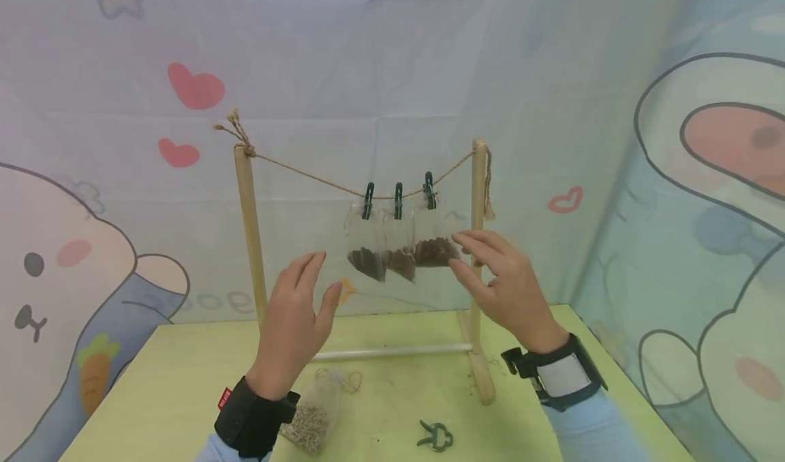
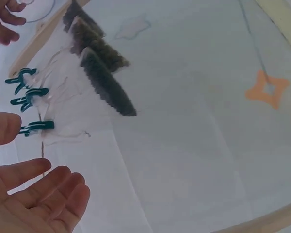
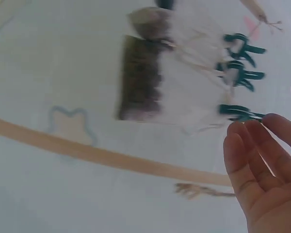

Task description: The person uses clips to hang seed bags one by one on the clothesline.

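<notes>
Three sheer mesh bags with dark dried contents hang in a row: a left bag [image 1: 369,264], a middle bag [image 1: 401,264] and a right bag [image 1: 435,252]. Dark green clips [image 1: 398,201] fasten them to a sagging twine line [image 1: 306,173]. My left hand [image 1: 297,315] is raised left of the bags, fingers extended and holding nothing. Beside the right bag is my right hand [image 1: 505,281], its fingers loosely bent; in the right wrist view its palm holds nothing. Whether those fingertips touch the bag I cannot tell.
Wooden posts, left [image 1: 248,223] and right [image 1: 478,210], carry the twine. A white crossbar [image 1: 392,351] runs low between them. On the yellow-green table [image 1: 521,421] lie a mesh bag of pale bits [image 1: 309,424] and a loose green clip [image 1: 437,436]. Printed cloth hangs behind.
</notes>
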{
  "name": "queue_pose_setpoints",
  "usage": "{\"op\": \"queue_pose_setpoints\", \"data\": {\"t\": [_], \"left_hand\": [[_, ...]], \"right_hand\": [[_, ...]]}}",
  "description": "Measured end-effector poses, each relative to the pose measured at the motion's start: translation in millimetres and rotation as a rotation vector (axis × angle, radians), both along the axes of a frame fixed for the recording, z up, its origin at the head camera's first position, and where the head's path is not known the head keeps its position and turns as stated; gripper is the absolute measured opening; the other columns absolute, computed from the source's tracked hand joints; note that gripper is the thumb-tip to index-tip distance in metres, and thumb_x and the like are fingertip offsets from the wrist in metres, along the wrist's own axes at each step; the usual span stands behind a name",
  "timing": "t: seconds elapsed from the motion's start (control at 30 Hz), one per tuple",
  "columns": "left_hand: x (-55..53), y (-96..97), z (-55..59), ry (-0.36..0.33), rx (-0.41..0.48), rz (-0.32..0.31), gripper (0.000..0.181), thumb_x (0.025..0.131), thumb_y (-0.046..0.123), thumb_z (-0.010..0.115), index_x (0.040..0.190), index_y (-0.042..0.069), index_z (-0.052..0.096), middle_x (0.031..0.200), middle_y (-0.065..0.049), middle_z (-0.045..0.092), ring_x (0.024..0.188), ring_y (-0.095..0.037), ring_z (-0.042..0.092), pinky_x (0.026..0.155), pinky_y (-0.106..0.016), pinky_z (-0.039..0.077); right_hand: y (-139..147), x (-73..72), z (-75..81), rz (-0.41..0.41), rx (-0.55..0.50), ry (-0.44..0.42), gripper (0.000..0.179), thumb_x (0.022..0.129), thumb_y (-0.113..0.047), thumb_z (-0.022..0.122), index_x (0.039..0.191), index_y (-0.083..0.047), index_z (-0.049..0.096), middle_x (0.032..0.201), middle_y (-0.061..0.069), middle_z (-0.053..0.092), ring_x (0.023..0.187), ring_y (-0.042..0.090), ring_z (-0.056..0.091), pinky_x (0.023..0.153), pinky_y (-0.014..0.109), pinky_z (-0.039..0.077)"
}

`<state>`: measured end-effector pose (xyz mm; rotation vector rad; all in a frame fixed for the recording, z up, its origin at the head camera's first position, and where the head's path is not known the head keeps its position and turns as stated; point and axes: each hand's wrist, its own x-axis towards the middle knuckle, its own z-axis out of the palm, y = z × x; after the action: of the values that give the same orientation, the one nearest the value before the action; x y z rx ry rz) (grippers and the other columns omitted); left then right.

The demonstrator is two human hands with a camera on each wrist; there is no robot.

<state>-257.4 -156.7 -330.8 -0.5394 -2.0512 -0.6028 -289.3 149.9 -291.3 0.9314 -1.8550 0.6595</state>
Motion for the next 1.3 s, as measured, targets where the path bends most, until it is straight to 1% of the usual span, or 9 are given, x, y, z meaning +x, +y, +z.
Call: {"op": "queue_pose_setpoints", "data": {"t": [0.17,0.3,0.4,0.6,0.8,0.87,1.0,1.17,1.3], "left_hand": [[4.4,2.6,-23.2,0.089,-0.066,0.052,0.055,0.097,0.016,0.072,0.144,-0.006,0.054,0.138,-0.026,0.058,0.125,-0.042,0.057,0.105,-0.052,0.048],[7.6,6.4,-43.3,0.098,-0.088,0.092,0.057,0.097,0.019,0.072,0.144,-0.006,0.054,0.136,-0.027,0.059,0.121,-0.044,0.059,0.099,-0.055,0.051],[9.2,9.1,-60.7,0.079,-0.098,0.119,0.058,0.096,0.021,0.073,0.144,-0.006,0.054,0.136,-0.027,0.059,0.12,-0.044,0.06,0.096,-0.055,0.051],[9.8,16.1,-95.9,0.029,-0.134,0.157,0.058,0.09,0.021,0.079,0.136,-0.009,0.06,0.131,-0.027,0.062,0.112,-0.043,0.063,0.082,-0.053,0.056],[11.5,22.1,-127.8,-0.093,-0.135,0.183,0.054,0.091,0.024,0.079,0.133,-0.007,0.063,0.13,-0.023,0.064,0.111,-0.039,0.064,0.082,-0.05,0.057],[10.7,22.1,-136.2,-0.106,-0.148,0.193,0.053,0.091,0.025,0.078,0.132,-0.006,0.064,0.128,-0.022,0.065,0.11,-0.038,0.064,0.081,-0.05,0.057],[8.6,21.9,-145.6,-0.102,-0.172,0.203,0.053,0.09,0.025,0.08,0.129,-0.007,0.066,0.125,-0.021,0.067,0.107,-0.037,0.066,0.078,-0.048,0.058],[7.5,21.7,-148.6,-0.134,-0.187,0.197,0.05,0.093,0.027,0.076,0.128,-0.007,0.066,0.124,-0.022,0.067,0.106,-0.036,0.066,0.078,-0.046,0.058],[9.7,25.8,-148.4,-0.204,-0.2,0.161,0.049,0.096,0.029,0.073,0.129,-0.006,0.065,0.126,-0.021,0.067,0.111,-0.036,0.065,0.083,-0.047,0.058]], "right_hand": [[6.4,-0.8,-41.0,-0.036,-0.031,-0.011,0.037,0.101,-0.023,0.066,0.125,0.004,0.071,0.124,0.019,0.069,0.098,0.03,0.068,0.064,0.038,0.055],[6.4,0.8,-71.2,-0.045,-0.05,-0.02,0.037,0.103,-0.024,0.064,0.126,0.004,0.07,0.125,0.019,0.068,0.113,0.037,0.066,0.08,0.05,0.057],[4.9,3.3,-91.4,-0.063,-0.063,-0.052,0.036,0.102,-0.022,0.065,0.127,0.004,0.07,0.126,0.02,0.068,0.116,0.039,0.065,0.087,0.053,0.054],[2.0,10.4,-124.9,-0.132,-0.077,-0.161,0.041,0.085,-0.004,0.079,0.125,0.005,0.071,0.127,0.019,0.068,0.116,0.037,0.065,0.09,0.052,0.055],[1.7,14.6,-153.8,-0.187,-0.099,-0.232,0.037,0.085,-0.002,0.08,0.12,0.004,0.073,0.123,0.019,0.069,0.113,0.037,0.068,0.087,0.053,0.059],[2.5,16.4,-160.7,-0.201,-0.107,-0.236,0.035,0.084,-0.002,0.08,0.118,0.004,0.074,0.122,0.019,0.07,0.11,0.036,0.069,0.084,0.051,0.06],[4.5,17.1,-170.8,-0.204,-0.123,-0.251,0.033,0.084,-0.001,0.08,0.116,0.005,0.074,0.119,0.018,0.071,0.101,0.033,0.072,0.077,0.044,0.063],[8.2,14.7,-179.0,-0.189,-0.136,-0.295,0.03,0.086,0.0,0.079,0.115,0.006,0.074,0.119,0.019,0.07,0.089,0.027,0.073,0.066,0.034,0.063],[10.4,14.7,-182.8,-0.204,-0.09,-0.423,0.028,0.086,0.001,0.079,0.113,0.003,0.075,0.115,0.017,0.071,0.085,0.025,0.072,0.064,0.029,0.061]]}}
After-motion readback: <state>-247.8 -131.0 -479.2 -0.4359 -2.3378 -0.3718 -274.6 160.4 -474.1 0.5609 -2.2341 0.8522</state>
